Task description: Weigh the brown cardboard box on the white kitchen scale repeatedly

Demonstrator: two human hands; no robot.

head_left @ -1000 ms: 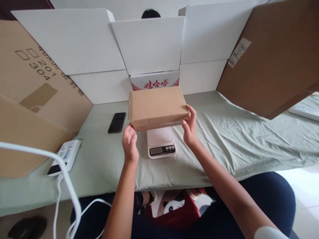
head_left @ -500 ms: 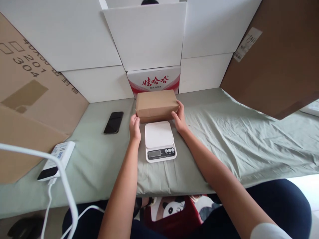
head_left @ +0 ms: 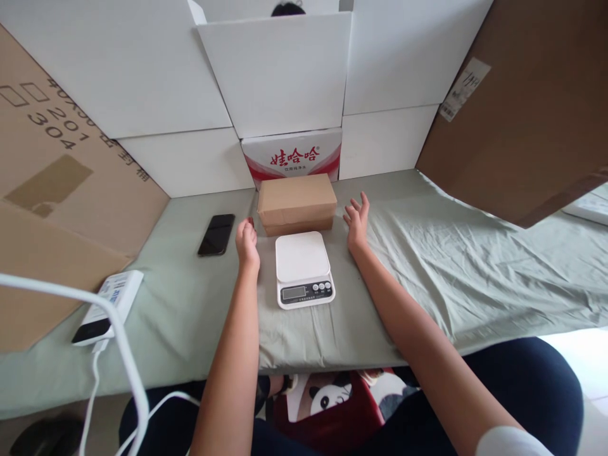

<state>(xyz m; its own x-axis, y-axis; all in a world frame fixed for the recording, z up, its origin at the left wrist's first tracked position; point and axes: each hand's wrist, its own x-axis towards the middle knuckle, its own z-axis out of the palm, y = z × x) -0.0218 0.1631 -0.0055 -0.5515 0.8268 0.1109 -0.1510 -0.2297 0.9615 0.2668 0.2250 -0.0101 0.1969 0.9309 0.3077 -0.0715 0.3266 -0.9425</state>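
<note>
A closed brown cardboard box rests on the green cloth. In front of it lies a white digital kitchen scale with a bare platform, a grey display and three round buttons. My left hand is left of the box and scale, touching neither; it holds nothing, its fingers loosely bent and slightly parted. To the right of the box, my right hand stands clear of it with spread fingers and nothing in them.
A black phone lies at left, near a white power bank with a cable. A white cable arches in the left foreground. Cardboard panels flank the sides; white panels and a printed carton stand behind.
Both hands have let go of the cardboard box and moved apart, the left hand leftward and the right hand rightward. The box and scale stay in place.
</note>
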